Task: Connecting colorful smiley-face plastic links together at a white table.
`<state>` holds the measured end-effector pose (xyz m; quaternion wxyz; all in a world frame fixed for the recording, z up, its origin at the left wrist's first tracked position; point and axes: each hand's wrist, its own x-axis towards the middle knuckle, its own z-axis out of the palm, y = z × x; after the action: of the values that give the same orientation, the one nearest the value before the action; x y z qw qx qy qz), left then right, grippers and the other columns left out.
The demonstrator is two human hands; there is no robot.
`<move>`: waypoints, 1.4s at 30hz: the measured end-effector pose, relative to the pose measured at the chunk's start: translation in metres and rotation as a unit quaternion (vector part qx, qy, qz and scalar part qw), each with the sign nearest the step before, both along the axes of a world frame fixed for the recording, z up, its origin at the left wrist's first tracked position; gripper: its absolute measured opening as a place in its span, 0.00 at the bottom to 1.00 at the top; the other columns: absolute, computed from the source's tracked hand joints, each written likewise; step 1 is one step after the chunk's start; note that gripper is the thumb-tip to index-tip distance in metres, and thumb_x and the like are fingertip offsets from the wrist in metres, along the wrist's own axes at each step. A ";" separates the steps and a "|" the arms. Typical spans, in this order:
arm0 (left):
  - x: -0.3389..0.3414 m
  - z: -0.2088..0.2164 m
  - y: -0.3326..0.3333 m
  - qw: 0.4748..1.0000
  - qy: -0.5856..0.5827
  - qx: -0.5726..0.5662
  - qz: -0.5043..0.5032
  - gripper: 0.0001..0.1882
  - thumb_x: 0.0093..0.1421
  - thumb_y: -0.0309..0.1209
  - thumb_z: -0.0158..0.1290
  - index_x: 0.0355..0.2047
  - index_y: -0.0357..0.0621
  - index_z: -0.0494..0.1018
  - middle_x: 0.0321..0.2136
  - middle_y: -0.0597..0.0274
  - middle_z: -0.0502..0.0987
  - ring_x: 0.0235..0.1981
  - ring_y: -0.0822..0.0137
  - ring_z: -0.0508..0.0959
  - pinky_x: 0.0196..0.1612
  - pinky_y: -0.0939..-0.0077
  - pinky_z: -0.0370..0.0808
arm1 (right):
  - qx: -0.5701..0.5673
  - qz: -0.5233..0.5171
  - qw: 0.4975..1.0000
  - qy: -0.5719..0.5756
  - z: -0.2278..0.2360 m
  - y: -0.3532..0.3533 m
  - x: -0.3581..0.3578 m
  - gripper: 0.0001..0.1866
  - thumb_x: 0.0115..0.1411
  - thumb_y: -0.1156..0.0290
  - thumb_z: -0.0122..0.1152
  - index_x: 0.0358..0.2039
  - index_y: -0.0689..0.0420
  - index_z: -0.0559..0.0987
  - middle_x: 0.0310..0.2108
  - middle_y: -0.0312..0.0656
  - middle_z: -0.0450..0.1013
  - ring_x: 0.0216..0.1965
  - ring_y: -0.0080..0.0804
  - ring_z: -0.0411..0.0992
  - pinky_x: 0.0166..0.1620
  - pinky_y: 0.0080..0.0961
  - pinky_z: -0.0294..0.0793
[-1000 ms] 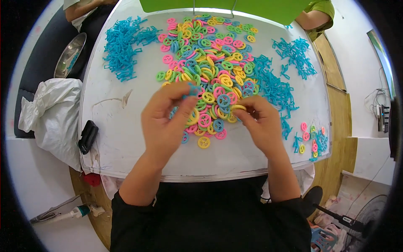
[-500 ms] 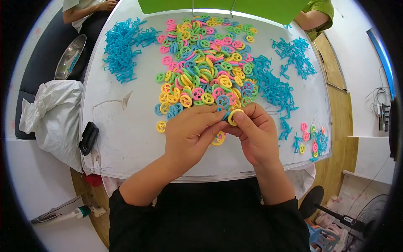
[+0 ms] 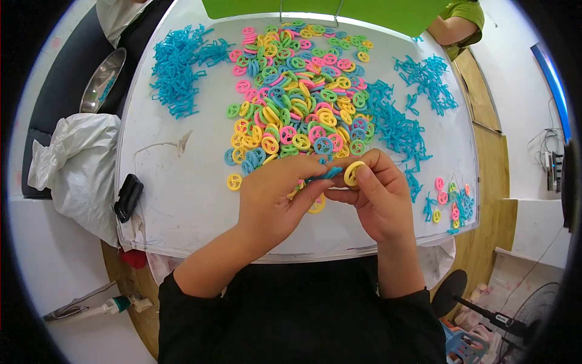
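Between the thumb and forefinger of my left hand (image 3: 270, 191) is a small blue plastic piece (image 3: 329, 174), partly hidden by the fingers. My right hand (image 3: 381, 194) pinches a yellow plastic wheel (image 3: 353, 174) by its rim, close beside the blue piece; a slight gap shows between the two. Just beyond both hands lies a large heap of pink, yellow, green and blue plastic wheels (image 3: 303, 91). Another yellow wheel (image 3: 316, 204) shows on the table below my fingers, partly covered.
Blue branched plastic pieces lie in piles at the left (image 3: 176, 73) and right (image 3: 397, 124) of the white table (image 3: 176, 200). A black case (image 3: 128, 198) sits at its left edge. A green panel (image 3: 321, 13) stands at the back, with a co-worker's arm (image 3: 451, 30) beside it.
My right hand has moved slightly right with the yellow wheel, drawing it apart from the blue piece. More of the blue piece shows now at my left fingertips.
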<state>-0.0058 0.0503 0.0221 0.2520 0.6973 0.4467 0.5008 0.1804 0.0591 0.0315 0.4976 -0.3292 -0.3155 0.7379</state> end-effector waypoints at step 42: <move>0.000 -0.005 -0.001 0.988 0.138 0.039 -0.050 0.23 0.48 0.30 0.70 0.44 0.45 0.75 0.36 0.58 0.80 0.34 0.56 0.81 0.35 0.67 0.77 | 0.042 0.002 0.978 -0.204 0.002 -0.017 0.009 0.17 0.64 0.80 0.57 0.53 0.63 0.76 0.34 0.37 0.75 0.32 0.20 0.75 0.37 0.19 0.79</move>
<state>-0.0059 0.0498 0.0176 0.1848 0.7905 0.4219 0.4037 0.1893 0.0422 0.0337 0.4342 -0.4512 -0.4421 0.6422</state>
